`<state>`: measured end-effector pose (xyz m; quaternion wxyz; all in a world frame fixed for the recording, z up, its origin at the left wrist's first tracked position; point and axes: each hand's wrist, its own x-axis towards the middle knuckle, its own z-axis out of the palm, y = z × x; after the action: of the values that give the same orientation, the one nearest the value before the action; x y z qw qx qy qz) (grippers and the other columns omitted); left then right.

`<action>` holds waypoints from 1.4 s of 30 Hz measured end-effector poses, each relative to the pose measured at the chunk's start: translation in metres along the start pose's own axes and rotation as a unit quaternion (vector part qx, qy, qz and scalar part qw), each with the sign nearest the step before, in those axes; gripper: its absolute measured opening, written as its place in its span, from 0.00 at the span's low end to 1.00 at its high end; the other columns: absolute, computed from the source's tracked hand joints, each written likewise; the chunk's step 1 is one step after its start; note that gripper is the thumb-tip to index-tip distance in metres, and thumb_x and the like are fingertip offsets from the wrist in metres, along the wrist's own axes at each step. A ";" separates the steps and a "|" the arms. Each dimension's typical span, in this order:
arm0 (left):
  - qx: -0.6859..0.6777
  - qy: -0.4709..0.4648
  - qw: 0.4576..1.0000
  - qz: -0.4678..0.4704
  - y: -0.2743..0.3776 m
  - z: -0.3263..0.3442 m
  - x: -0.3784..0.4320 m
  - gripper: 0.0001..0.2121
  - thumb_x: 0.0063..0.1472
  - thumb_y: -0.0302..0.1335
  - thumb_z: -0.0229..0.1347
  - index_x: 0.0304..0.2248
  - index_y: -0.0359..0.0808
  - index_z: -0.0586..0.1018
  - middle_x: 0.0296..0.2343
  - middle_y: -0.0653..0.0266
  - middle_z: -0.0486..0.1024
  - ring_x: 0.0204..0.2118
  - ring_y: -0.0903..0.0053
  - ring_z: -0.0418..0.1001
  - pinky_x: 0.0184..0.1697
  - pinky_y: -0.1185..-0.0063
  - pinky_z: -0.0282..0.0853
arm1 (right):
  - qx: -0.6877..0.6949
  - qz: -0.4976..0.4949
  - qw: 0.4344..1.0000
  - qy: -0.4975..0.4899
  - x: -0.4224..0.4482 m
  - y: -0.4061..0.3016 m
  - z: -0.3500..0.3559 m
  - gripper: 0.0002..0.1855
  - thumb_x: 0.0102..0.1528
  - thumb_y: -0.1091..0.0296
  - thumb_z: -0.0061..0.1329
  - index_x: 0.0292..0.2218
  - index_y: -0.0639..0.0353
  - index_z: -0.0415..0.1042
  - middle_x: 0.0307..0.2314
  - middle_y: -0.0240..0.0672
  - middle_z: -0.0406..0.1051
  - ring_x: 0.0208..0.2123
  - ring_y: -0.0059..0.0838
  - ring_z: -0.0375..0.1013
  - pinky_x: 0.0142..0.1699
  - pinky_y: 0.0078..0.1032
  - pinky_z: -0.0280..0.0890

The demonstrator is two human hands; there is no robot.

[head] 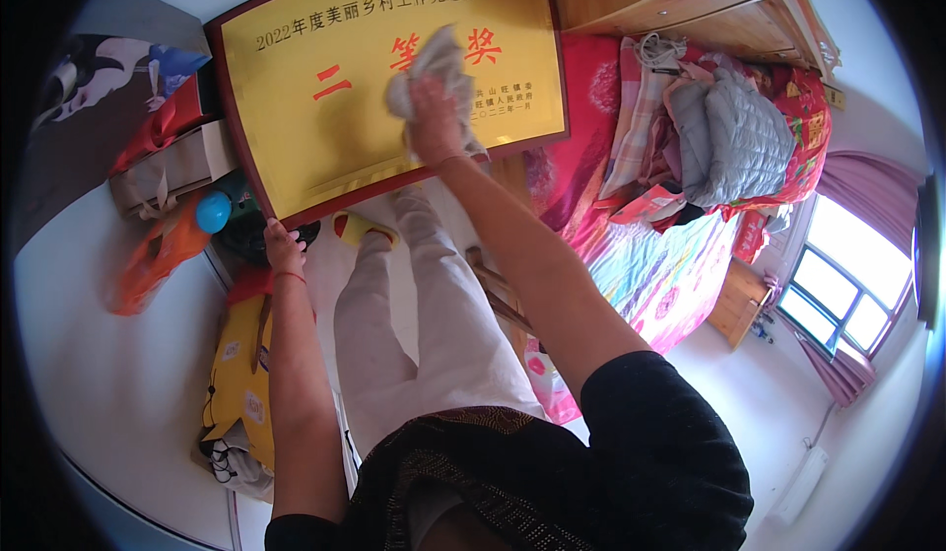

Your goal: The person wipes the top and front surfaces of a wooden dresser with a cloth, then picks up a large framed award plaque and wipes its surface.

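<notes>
A framed gold plaque (pixel 355 129) with a dark red frame and printed writing stands tilted before me. My left hand (pixel 284 248) grips its lower left corner, fingers curled at the frame. A grey-white cloth (pixel 443 59) lies under my right hand (pixel 436 122), pressed against the plaque's face right of the middle. The cloth and fingertips are slightly blurred. Part of the writing is hidden behind the cloth and hand.
On the right, a bed with a pink and red cover (pixel 584 100) holds a grey quilted jacket (pixel 746 137) and folded bedding. At left are a beige bag (pixel 174 166), an orange bag (pixel 159 255) and a yellow bag (pixel 244 373). Wooden legs (pixel 499 292) stand beside my knee.
</notes>
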<state>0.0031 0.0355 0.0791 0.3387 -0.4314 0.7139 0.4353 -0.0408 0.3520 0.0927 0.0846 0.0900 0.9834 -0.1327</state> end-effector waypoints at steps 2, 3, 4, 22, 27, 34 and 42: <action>0.006 -0.008 1.000 -0.010 0.002 -0.002 -0.001 0.28 0.56 0.56 0.30 0.48 0.45 0.59 0.37 0.58 0.70 0.28 0.68 0.71 0.27 0.69 0.66 | -0.024 -0.095 0.995 -0.031 -0.011 -0.048 0.012 0.32 0.43 0.68 0.45 0.52 0.56 0.55 0.54 0.38 0.49 0.57 0.38 0.46 0.57 0.45 0.42; 0.000 -0.013 1.000 -0.015 0.001 -0.006 0.001 0.28 0.56 0.56 0.30 0.48 0.46 0.59 0.37 0.58 0.70 0.28 0.69 0.71 0.26 0.69 0.66 | -0.032 -0.155 0.987 -0.037 -0.018 -0.078 0.015 0.32 0.42 0.68 0.45 0.51 0.55 0.57 0.53 0.38 0.50 0.56 0.37 0.47 0.57 0.45 0.43; -0.008 -0.016 1.000 -0.022 -0.002 -0.010 0.005 0.28 0.56 0.56 0.30 0.48 0.47 0.59 0.37 0.58 0.70 0.28 0.69 0.71 0.25 0.69 0.65 | -0.031 -0.191 0.978 -0.082 -0.024 -0.111 0.014 0.31 0.44 0.65 0.43 0.52 0.53 0.56 0.54 0.36 0.50 0.57 0.35 0.47 0.58 0.43 0.41; -0.194 -0.009 0.979 0.061 -0.033 -0.005 0.026 0.15 0.57 0.31 0.42 0.43 0.36 0.65 0.32 0.61 0.71 0.26 0.71 0.72 0.24 0.78 0.67 | 0.059 -0.293 0.952 -0.063 -0.055 -0.198 0.037 0.29 0.45 0.63 0.45 0.50 0.51 0.58 0.53 0.33 0.52 0.56 0.30 0.48 0.60 0.38 0.36; -0.144 0.049 0.984 0.091 -0.023 0.016 0.014 0.24 0.59 0.49 0.38 0.43 0.36 0.65 0.32 0.60 0.70 0.31 0.72 0.70 0.28 0.81 0.67 | 0.034 -0.269 0.962 -0.022 -0.018 -0.168 0.041 0.28 0.45 0.66 0.43 0.50 0.52 0.58 0.54 0.34 0.51 0.57 0.31 0.47 0.60 0.38 0.36; -0.110 0.029 0.993 0.029 -0.011 0.010 0.001 0.32 0.54 0.58 0.35 0.50 0.42 0.59 0.39 0.59 0.68 0.36 0.68 0.68 0.35 0.70 0.64 | -0.015 -0.164 0.986 0.028 0.097 -0.092 0.017 0.28 0.49 0.67 0.40 0.52 0.51 0.54 0.55 0.34 0.48 0.58 0.32 0.44 0.60 0.40 0.37; -0.095 0.034 0.994 -0.040 -0.020 0.003 0.004 0.35 0.53 0.62 0.31 0.54 0.49 0.51 0.45 0.55 0.64 0.43 0.61 0.67 0.41 0.61 0.59 | 0.000 0.021 0.998 0.058 0.194 0.073 -0.040 0.30 0.50 0.60 0.44 0.52 0.54 0.53 0.53 0.36 0.49 0.57 0.32 0.45 0.58 0.38 0.44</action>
<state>0.0199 0.0322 0.0677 0.2892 -0.5042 0.6628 0.4722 -0.2200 0.4619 0.0757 0.0301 0.1186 0.9845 -0.1258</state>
